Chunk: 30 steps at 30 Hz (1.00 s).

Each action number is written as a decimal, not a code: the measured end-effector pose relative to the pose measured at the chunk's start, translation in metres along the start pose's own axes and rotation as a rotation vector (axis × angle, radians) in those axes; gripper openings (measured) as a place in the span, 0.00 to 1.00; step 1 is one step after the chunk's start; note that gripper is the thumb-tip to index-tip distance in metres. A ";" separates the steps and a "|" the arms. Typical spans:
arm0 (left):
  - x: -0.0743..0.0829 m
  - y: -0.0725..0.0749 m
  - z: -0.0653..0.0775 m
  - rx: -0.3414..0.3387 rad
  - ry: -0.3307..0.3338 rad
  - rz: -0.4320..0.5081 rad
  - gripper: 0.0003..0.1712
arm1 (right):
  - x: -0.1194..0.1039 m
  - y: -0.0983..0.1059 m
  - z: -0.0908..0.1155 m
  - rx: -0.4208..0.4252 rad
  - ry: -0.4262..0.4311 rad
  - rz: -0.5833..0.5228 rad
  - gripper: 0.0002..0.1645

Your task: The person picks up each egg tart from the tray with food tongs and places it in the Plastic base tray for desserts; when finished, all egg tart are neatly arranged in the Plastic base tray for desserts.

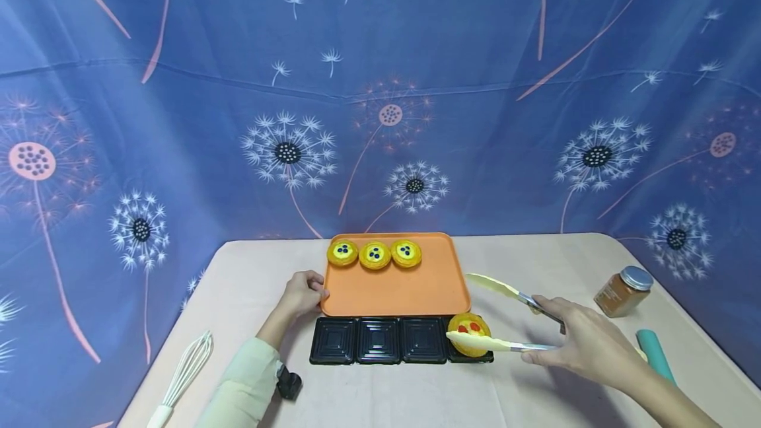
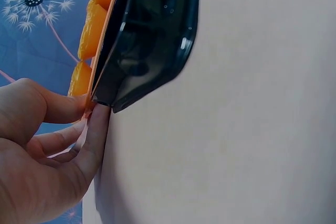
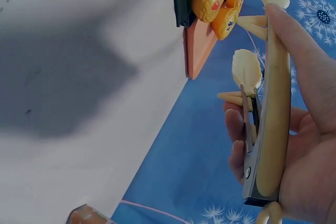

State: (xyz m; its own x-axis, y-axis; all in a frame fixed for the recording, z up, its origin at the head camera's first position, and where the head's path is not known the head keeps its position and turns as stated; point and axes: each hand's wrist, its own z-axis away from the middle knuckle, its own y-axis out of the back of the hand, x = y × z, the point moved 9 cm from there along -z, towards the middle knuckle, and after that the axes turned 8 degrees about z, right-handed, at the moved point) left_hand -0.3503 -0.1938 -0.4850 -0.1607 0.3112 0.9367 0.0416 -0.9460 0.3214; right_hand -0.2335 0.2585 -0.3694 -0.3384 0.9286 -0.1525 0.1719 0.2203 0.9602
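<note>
My left hand (image 1: pixel 302 292) pinches the left edge of an orange tray (image 1: pixel 392 292), thumb above and fingers beneath in the left wrist view (image 2: pixel 52 145). Three egg tarts (image 1: pixel 374 255) with dark blue berries line the tray's back left. My right hand (image 1: pixel 585 342) holds cream-tipped tongs (image 1: pixel 499 343), their arms spread apart. An egg tart with red pieces (image 1: pixel 475 323) lies in the rightmost compartment of a black four-part container (image 1: pixel 378 341). The near tong tip overlaps this tart in the head view; the far tip is beyond it, by the tray's right edge.
At the right stand a glass jar (image 1: pixel 621 292) with a grey lid and, nearer, a teal cylinder (image 1: pixel 656 355). A white whisk (image 1: pixel 184 372) lies at the left. Patterned blue cloth (image 1: pixel 368 84) hangs behind the table (image 1: pixel 410 395).
</note>
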 end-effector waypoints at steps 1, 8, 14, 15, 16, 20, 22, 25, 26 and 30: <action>0.000 0.000 0.000 -0.002 -0.001 0.001 0.11 | -0.001 0.002 -0.001 0.020 0.007 0.007 0.58; 0.001 -0.001 0.000 0.001 -0.003 0.007 0.11 | -0.009 0.010 -0.011 0.067 0.021 0.027 0.59; -0.002 0.000 -0.001 -0.003 0.004 0.007 0.11 | -0.014 0.012 -0.035 0.059 0.040 -0.006 0.58; -0.002 0.001 -0.001 0.003 0.006 0.003 0.11 | -0.015 0.012 -0.040 0.059 0.045 -0.014 0.58; -0.002 0.003 -0.001 0.010 0.006 -0.004 0.11 | -0.016 0.011 -0.046 0.060 0.053 -0.023 0.58; 0.002 0.005 0.000 0.028 -0.021 -0.035 0.11 | -0.018 0.009 -0.068 0.071 0.071 -0.058 0.57; 0.004 0.002 -0.001 0.020 -0.035 -0.041 0.11 | -0.019 0.006 -0.079 0.072 0.076 -0.067 0.57; 0.004 -0.001 0.000 0.013 -0.030 -0.033 0.11 | -0.020 -0.001 -0.095 0.062 0.073 -0.068 0.57; 0.003 -0.001 0.001 0.014 -0.028 -0.032 0.11 | -0.021 -0.005 -0.100 0.056 0.077 -0.067 0.57; 0.002 -0.001 0.003 0.023 -0.025 -0.028 0.11 | -0.025 -0.020 -0.118 0.035 0.076 -0.069 0.58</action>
State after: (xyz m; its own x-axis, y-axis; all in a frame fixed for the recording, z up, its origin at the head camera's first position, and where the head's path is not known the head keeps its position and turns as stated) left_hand -0.3479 -0.1918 -0.4827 -0.1378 0.3401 0.9302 0.0605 -0.9346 0.3506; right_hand -0.3377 0.1953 -0.3571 -0.4192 0.8860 -0.1982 0.1776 0.2941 0.9391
